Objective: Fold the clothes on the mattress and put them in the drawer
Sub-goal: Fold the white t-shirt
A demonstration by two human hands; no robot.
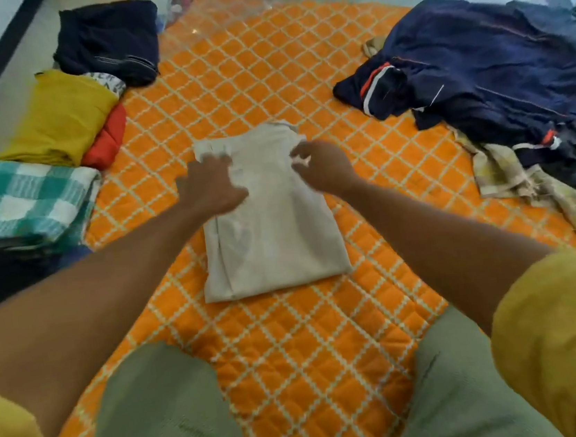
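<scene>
Short mustard-yellow sleeves [565, 329] at five and seven o'clock, bare forearms, and pale sage-green shorts [151, 416] with a fine ribbed weave.

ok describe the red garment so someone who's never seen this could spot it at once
Start at the orange quilted mattress and look to its left edge, where folded clothes lie in a row. The red garment peeks out beside the mustard-yellow fold, the only red piece in that row.

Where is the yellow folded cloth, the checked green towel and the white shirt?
yellow folded cloth [60, 117], head view, top face.
checked green towel [23, 200], head view, middle.
white shirt [277, 230], head view, centre.
</scene>
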